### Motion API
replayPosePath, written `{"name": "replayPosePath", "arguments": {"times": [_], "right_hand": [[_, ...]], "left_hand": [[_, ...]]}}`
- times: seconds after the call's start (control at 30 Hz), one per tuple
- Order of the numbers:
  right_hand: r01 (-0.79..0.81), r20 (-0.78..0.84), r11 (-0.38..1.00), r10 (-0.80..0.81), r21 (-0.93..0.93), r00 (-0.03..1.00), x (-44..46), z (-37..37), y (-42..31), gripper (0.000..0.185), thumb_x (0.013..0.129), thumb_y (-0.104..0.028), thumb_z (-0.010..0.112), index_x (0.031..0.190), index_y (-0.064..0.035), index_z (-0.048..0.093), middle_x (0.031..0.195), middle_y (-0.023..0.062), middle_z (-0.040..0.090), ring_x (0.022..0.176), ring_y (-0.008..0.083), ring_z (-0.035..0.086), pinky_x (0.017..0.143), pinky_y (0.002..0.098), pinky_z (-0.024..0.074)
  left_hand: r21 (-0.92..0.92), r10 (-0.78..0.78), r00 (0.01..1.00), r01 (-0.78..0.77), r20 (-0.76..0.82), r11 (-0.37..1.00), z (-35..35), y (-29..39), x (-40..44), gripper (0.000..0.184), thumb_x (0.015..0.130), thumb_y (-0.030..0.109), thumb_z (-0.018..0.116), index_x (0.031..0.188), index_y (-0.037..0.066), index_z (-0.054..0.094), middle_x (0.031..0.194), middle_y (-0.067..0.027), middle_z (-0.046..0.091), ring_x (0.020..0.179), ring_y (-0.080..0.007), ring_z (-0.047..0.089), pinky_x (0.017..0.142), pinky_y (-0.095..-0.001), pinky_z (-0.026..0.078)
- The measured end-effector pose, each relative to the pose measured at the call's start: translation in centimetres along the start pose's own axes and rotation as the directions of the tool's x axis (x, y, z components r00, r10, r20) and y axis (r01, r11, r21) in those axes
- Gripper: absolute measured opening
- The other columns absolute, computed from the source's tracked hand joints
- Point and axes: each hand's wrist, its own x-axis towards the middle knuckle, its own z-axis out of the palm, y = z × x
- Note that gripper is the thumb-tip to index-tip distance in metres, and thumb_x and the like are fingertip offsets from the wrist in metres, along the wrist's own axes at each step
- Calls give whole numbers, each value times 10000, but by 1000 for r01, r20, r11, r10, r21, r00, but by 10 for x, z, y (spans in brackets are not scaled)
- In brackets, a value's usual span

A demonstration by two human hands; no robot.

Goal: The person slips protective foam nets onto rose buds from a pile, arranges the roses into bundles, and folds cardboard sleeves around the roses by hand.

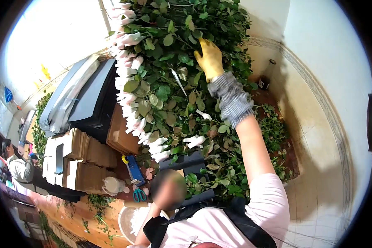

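My right hand (209, 60), in a yellow glove with a grey knitted sleeve, reaches over a tall pile of leafy green stems (161, 91). Its fingers are stretched out against the leaves, thumb apart. White and pale pink sleeved flower heads (126, 78) line the pile's left side. My left hand (168, 190) is low in front of my body, beside a dark folded sheet (188, 161); a blur hides its fingers and anything in them. A few loose white sleeves (194, 141) lie on the leaves.
To the left are stacked brown cardboard (84, 161), a phone (59, 159) and dark grey sheets (95, 93). Teal scissors (139, 194), a blue tool (134, 169), a white jug (113, 185) and a white basin (123, 223) sit nearer me. A person (20, 169) is far left; a wall (330, 62) is right.
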Motion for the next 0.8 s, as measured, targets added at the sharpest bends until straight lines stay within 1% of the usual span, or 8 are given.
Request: {"name": "replayPosePath", "arguments": {"times": [0.07, 0.17, 0.2, 0.37, 0.4, 0.5, 0.63, 0.8], "right_hand": [[-45, 306, 996, 65, -72, 950, 4, 37, 10, 387, 849, -202, 677, 1205, -53, 638, 1123, 158, 686, 999, 336, 655, 915, 428, 518], [-72, 400, 969, 164, -234, 902, 8, -7, -21, 133, 755, -39, 580, 846, -15, 673, 954, 169, 695, 921, 337, 659, 804, 426, 535], [-31, 52, 991, 38, -128, 998, -7, -12, -12, 185, 728, 8, 570, 870, -13, 687, 965, 181, 690, 914, 350, 657, 799, 439, 536], [-66, 181, 993, 47, 101, 982, -87, -118, 30, 508, 792, 120, 492, 1247, -43, 648, 1205, 177, 678, 1062, 313, 668, 948, 348, 531], [-335, 351, 901, 230, 276, 908, -112, -130, 35, 526, 793, 119, 476, 1261, -53, 644, 1197, 181, 680, 1068, 301, 667, 935, 339, 524], [-228, 761, 966, 55, 124, 646, -164, -194, 21, 521, 808, 122, 507, 1252, -116, 639, 1247, 144, 652, 1151, 293, 622, 1008, 357, 512], [-370, 885, 895, -54, 248, 462, -267, -228, 7, 380, 840, 42, 595, 1191, -90, 660, 1206, 150, 661, 1094, 315, 637, 969, 379, 523], [-282, 905, 939, -61, 195, 421, -397, -246, -13, 218, 848, -54, 617, 1033, -87, 728, 1007, 144, 708, 920, 319, 680, 806, 412, 561]], "left_hand": [[-289, -159, 984, 174, 75, 941, -10, 12, 3, 577, 765, 236, 828, 1219, -25, 585, 1136, -187, 497, 1038, -349, 552, 870, -379, 514], [-307, -57, 996, 75, 68, 949, 1, -13, 0, 567, 758, 217, 822, 1219, -20, 592, 1136, -181, 510, 1074, -346, 535, 912, -386, 485], [-311, -9, 999, 24, 49, 950, 5, -21, -1, 568, 753, 211, 822, 1220, -18, 594, 1136, -179, 514, 1086, -346, 529, 928, -389, 475], [-291, -56, 998, 64, 38, 955, 12, -25, -4, 562, 729, 138, 803, 1221, -27, 588, 1222, -185, 507, 1155, -359, 510, 984, -392, 454], [-288, -45, 997, 59, 56, 956, 10, -26, -3, 570, 731, 135, 802, 1230, -26, 581, 1225, -190, 508, 1156, -363, 510, 981, -395, 456], [-265, -29, 994, 55, 103, 963, 5, -24, 3, 592, 736, 125, 801, 1256, -24, 560, 1236, -205, 509, 1158, -376, 512, 973, -401, 461], [-190, 81, 991, -99, -105, 977, 4, -3, 8, 378, 1039, 355, 444, 1291, 94, 553, 1097, -20, 554, 929, -149, 566, 769, -305, 476], [110, 189, 982, -187, -8, 976, 2, -11, 1, 333, 810, 134, 689, 1090, -29, 616, 1152, -203, 627, 1060, -377, 594, 905, -439, 484]]}}
